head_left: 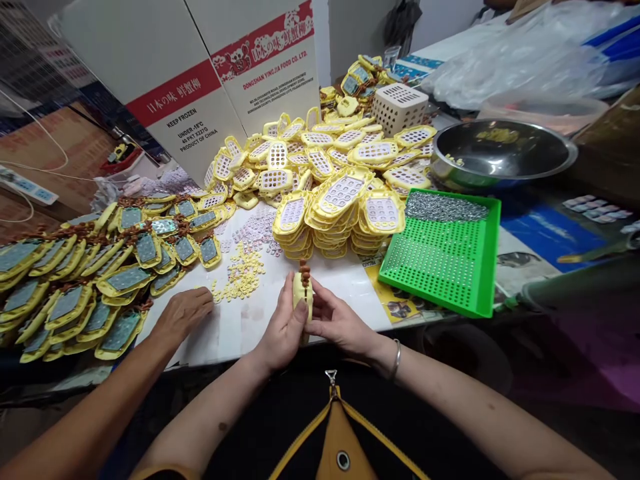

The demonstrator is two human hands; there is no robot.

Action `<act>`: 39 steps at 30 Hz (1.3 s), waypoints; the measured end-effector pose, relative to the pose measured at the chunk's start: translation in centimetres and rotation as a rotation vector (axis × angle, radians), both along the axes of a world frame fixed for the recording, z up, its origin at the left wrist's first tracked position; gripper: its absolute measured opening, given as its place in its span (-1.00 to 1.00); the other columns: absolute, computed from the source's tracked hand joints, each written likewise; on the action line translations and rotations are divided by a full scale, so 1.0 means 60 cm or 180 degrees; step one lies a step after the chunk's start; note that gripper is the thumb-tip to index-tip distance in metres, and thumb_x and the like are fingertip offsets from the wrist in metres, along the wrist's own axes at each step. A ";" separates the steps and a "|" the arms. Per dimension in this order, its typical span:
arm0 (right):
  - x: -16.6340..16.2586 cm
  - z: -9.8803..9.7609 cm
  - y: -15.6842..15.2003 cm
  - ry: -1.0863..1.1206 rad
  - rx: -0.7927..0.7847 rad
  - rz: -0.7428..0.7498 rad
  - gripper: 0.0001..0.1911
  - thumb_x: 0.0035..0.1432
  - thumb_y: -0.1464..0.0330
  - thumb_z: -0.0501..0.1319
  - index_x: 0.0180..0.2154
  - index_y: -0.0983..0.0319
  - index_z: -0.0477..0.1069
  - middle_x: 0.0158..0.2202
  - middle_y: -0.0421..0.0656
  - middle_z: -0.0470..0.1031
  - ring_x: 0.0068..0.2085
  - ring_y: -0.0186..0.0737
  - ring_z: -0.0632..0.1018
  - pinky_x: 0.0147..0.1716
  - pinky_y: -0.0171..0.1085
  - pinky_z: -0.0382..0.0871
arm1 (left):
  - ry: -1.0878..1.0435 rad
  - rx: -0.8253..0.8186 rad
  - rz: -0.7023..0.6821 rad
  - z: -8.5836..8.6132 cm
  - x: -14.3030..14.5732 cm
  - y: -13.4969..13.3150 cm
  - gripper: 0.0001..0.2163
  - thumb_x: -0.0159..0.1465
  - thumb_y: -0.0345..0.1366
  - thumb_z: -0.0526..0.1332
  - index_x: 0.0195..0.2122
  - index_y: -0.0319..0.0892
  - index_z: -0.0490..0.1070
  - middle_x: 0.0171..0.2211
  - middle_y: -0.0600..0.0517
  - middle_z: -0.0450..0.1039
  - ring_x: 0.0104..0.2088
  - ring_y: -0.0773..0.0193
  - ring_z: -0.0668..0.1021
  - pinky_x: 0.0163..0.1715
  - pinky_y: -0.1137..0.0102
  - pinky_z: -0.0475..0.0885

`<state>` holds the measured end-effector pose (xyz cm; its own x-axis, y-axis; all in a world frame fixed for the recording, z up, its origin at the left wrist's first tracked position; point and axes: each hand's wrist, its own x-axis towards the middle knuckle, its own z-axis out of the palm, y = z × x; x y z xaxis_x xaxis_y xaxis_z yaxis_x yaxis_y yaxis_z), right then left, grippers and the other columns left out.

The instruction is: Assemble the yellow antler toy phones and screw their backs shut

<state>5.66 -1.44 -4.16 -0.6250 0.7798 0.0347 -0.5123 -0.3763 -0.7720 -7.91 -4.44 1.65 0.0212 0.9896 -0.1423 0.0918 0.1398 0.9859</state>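
Close in front of my body, a yellow plastic toy casing (301,288) stands on edge with brown bead-like pieces sticking up from its top. My left hand (284,333) is closed round its left side, the thumb lying along the near edge. The fingers of my right hand (340,323) press against its right side. Just beyond it are stacked yellow covers (336,200) with purple-white, many-holed faces. Small yellow button pieces (240,275) and pale purple ones (257,230) lie loose on the white table surface (273,285).
Another person's hand (186,310) rests by the yellow buttons. Yellow casings with grey panels (123,280) are piled at left. On the right are a green perforated tray (440,257) holding screws (445,205), a metal bowl (505,157) and a white basket (399,110). Cartons (200,73) stand behind.
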 end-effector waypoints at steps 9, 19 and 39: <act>0.014 -0.009 -0.001 -0.0251 0.0285 0.0007 0.08 -0.04 0.16 0.43 0.37 0.06 -0.13 0.33 0.01 0.21 0.25 -0.05 0.38 0.24 0.02 0.24 | -0.0033 -0.0215 -0.0145 0.005 0.002 0.002 -0.32 0.24 -0.06 0.26 0.34 -0.11 0.10 0.41 -0.06 -0.04 0.41 0.04 -0.06 0.37 0.21 -0.18; 0.048 0.041 0.004 -0.0665 0.1364 0.0586 -0.33 0.09 -0.10 0.20 0.04 0.26 0.37 -0.10 -0.07 0.53 -0.15 -0.15 0.54 -0.11 -0.16 0.46 | -0.1318 -0.0698 -0.0269 0.008 -0.015 0.021 -0.35 -0.13 -0.07 0.52 -0.01 -0.22 0.50 0.07 -0.20 0.48 -0.03 -0.05 0.56 -0.07 0.24 0.48; 0.057 0.066 -0.010 -0.1620 0.2936 -0.1621 -0.77 0.25 0.42 0.15 -0.05 0.21 0.33 -0.20 -0.09 0.59 -0.24 -0.23 0.61 -0.27 -0.29 0.50 | -0.1248 0.0353 0.0357 0.024 0.024 0.008 -0.71 -0.10 -0.24 0.53 -0.36 -0.14 0.57 -0.31 -0.02 0.61 -0.24 0.13 0.63 -0.16 0.23 0.54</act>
<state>9.07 -2.03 -0.22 -0.3523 0.7542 0.5541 0.0047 0.5935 -0.8048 -6.47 -3.97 3.12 -0.0562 0.9977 -0.0375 -0.3030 0.0188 0.9528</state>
